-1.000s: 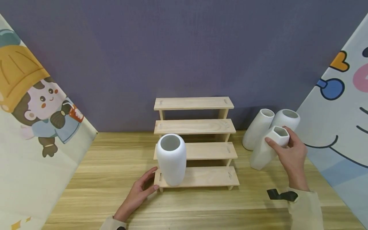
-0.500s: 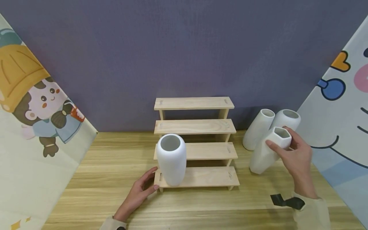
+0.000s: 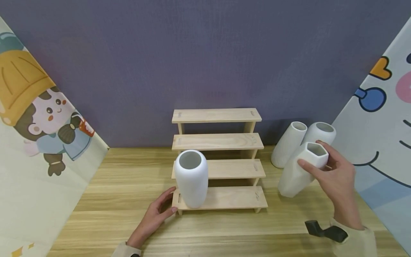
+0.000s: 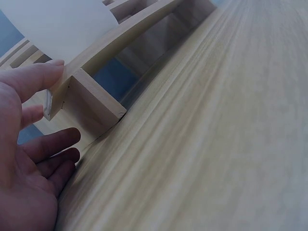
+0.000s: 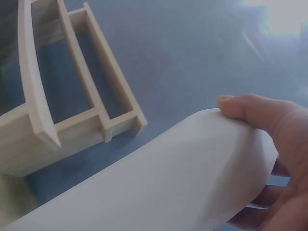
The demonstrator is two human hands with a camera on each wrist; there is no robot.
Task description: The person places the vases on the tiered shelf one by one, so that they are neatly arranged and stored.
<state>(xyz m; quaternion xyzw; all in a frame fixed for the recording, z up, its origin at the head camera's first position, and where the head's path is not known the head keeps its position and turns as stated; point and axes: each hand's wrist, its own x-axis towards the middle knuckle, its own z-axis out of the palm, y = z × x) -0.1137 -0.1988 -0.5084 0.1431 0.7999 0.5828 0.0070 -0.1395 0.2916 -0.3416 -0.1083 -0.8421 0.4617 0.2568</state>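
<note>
My right hand (image 3: 337,171) grips a white faceted vase (image 3: 297,175) near its five-sided mouth. The vase leans, mouth to the right; whether its base touches the table I cannot tell. In the right wrist view, the thumb lies on the rim of this faceted vase (image 5: 183,168). My left hand (image 3: 155,210) holds the left end of the lowest step of a stepped wooden stand (image 3: 234,196), thumb at the front corner and index finger at the back. A rounded white vase (image 3: 192,182) stands upright on that step's left part.
Behind the faceted vase stand a slim tapered white vase (image 3: 285,148) and a rounded white vase (image 3: 321,132), close together. A dark wall (image 3: 212,64) rises behind the wood-grain table (image 3: 128,171). Cartoon-printed panels (image 3: 25,185) flank both sides.
My right hand has moved right and slightly nearer with the faceted vase, whose base has also come nearer. The left hand and stand have not visibly moved.
</note>
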